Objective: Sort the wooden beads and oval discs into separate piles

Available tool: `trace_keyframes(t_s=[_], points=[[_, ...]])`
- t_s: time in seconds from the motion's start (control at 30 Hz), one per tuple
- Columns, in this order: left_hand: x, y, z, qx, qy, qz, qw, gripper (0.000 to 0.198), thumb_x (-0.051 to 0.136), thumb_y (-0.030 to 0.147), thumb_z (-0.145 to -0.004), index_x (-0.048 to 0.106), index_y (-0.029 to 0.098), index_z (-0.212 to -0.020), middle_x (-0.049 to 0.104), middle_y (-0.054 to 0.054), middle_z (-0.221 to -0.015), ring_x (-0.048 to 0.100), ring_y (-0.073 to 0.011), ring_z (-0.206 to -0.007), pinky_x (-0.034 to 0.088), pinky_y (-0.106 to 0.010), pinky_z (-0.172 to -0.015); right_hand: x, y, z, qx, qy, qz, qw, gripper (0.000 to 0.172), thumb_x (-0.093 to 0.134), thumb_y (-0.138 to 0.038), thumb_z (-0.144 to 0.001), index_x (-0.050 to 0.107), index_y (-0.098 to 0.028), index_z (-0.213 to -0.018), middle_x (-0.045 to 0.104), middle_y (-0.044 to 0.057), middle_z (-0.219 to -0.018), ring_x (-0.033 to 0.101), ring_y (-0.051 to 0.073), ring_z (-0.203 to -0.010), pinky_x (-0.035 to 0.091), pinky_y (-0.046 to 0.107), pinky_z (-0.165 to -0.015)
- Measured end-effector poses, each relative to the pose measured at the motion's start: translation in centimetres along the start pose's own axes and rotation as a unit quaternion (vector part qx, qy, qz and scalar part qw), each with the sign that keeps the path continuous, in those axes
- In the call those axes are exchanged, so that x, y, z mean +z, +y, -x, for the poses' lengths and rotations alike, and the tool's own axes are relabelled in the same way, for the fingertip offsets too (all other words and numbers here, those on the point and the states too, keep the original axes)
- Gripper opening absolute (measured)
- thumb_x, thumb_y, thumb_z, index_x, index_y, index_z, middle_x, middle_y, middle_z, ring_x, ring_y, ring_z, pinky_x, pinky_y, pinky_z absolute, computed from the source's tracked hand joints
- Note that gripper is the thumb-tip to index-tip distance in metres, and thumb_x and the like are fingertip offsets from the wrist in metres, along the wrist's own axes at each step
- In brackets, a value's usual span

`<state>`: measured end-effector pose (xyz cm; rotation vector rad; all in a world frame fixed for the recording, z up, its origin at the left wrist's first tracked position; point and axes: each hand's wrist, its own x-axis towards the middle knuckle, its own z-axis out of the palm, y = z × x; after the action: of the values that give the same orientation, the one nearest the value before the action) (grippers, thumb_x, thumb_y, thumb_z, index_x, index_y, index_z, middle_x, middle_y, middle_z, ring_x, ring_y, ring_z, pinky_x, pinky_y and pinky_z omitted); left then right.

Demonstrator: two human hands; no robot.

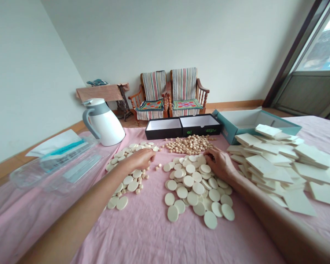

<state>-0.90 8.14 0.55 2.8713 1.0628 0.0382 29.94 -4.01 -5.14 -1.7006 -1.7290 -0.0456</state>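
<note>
My left hand (143, 159) hovers or rests over the left heap of round pale wooden discs (132, 185), which has small wooden beads (138, 191) mixed in. Its fingers are curled closed, and what they hold, if anything, is hidden. At the upper right edge of a larger heap of wooden discs (193, 198) is my right hand (219, 160), fingers bent together. I cannot make out what lies within them. A pile of wooden beads (191, 144) spreads between and beyond both hands, with a few loose beads (158, 167) nearer me.
Square wooden pieces (260, 164) are heaped at the right, before a teal box (231, 128). Two black boxes with white insides (201, 130) stand behind the beads. A white jug (106, 126) and clear plastic packaging (68, 165) are at the left on the pink cloth (143, 234).
</note>
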Motion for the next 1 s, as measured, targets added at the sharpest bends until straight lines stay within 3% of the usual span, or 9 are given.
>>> trace_keyframes(t_s=[0.1,0.27,0.33,0.47,0.6,0.77,0.9,1.0], points=[[-0.1,0.6,-1.8,-0.012,0.040,0.007,0.999,0.021,0.051,0.002,-0.061,0.063,0.018,-0.068,0.065,-0.001,-0.073,0.060,-0.0158,-0.073,0.044,-0.023,-0.069,0.0,-0.1,0.0,0.002,0.000,-0.001,1.000,0.019,0.046,-0.020,-0.079,0.064,-0.018,-0.083,0.064,0.006,-0.083,0.059,0.017,-0.073,0.042,0.026,-0.069],[-0.4,1.0,-5.1,-0.068,0.155,0.005,0.986,0.031,0.043,0.006,-0.075,0.062,0.014,-0.098,0.063,-0.008,-0.101,0.059,-0.0168,-0.091,0.046,-0.025,-0.080,-0.1,-0.1,0.0,0.007,-0.005,-0.002,1.000,0.018,0.046,-0.019,-0.079,0.064,-0.018,-0.083,0.064,0.006,-0.083,0.058,0.017,-0.074,0.043,0.026,-0.069],[-0.2,0.7,-5.7,-0.078,0.155,0.003,0.985,0.030,0.045,0.006,-0.074,0.063,0.014,-0.098,0.065,-0.008,-0.099,0.060,-0.0178,-0.092,0.046,-0.026,-0.081,-0.1,-0.2,0.0,0.008,-0.005,-0.006,1.000,0.018,0.046,-0.019,-0.078,0.064,-0.017,-0.083,0.064,0.006,-0.083,0.058,0.017,-0.074,0.043,0.026,-0.070],[1.0,-0.1,-6.3,-0.076,0.100,-0.003,0.992,0.030,0.057,0.006,-0.067,0.068,0.017,-0.092,0.068,-0.007,-0.088,0.063,-0.0215,-0.085,0.047,-0.027,-0.077,-0.1,-0.2,0.0,0.011,-0.002,-0.011,1.000,0.019,0.046,-0.018,-0.078,0.064,-0.018,-0.083,0.064,0.006,-0.084,0.058,0.017,-0.073,0.043,0.026,-0.069],[1.8,0.3,-6.9,-0.069,0.071,-0.011,0.995,0.029,0.056,0.004,-0.067,0.070,0.017,-0.089,0.068,-0.009,-0.088,0.064,-0.0237,-0.089,0.047,-0.028,-0.080,0.0,0.0,0.0,0.007,-0.004,-0.005,1.000,0.019,0.046,-0.018,-0.078,0.064,-0.019,-0.083,0.063,0.005,-0.082,0.057,0.016,-0.071,0.042,0.026,-0.068],[2.2,1.2,-7.6,-0.082,0.077,-0.014,0.994,0.022,0.057,0.004,-0.069,0.068,0.015,-0.085,0.068,-0.013,-0.094,0.063,-0.0255,-0.094,0.046,-0.031,-0.083,0.1,0.0,0.0,0.014,0.000,0.001,1.000,0.018,0.047,-0.018,-0.078,0.064,-0.018,-0.083,0.063,0.005,-0.082,0.057,0.016,-0.072,0.041,0.025,-0.069],[2.0,1.5,-8.5,-0.105,0.096,-0.004,0.990,0.016,0.057,0.006,-0.070,0.066,0.015,-0.078,0.069,-0.011,-0.084,0.065,-0.0247,-0.087,0.047,-0.031,-0.078,0.0,-0.2,-0.1,0.014,-0.004,0.001,1.000,0.018,0.046,-0.019,-0.079,0.064,-0.019,-0.083,0.063,0.005,-0.082,0.058,0.016,-0.074,0.041,0.025,-0.070],[1.2,1.5,-9.1,-0.123,0.132,0.014,0.984,0.018,0.053,0.013,-0.078,0.064,0.015,-0.092,0.069,-0.010,-0.091,0.064,-0.0206,-0.085,0.048,-0.029,-0.077,0.0,-0.1,-0.1,0.014,-0.003,-0.002,1.000,0.018,0.047,-0.019,-0.079,0.064,-0.018,-0.084,0.064,0.005,-0.083,0.058,0.016,-0.074,0.041,0.025,-0.070]])
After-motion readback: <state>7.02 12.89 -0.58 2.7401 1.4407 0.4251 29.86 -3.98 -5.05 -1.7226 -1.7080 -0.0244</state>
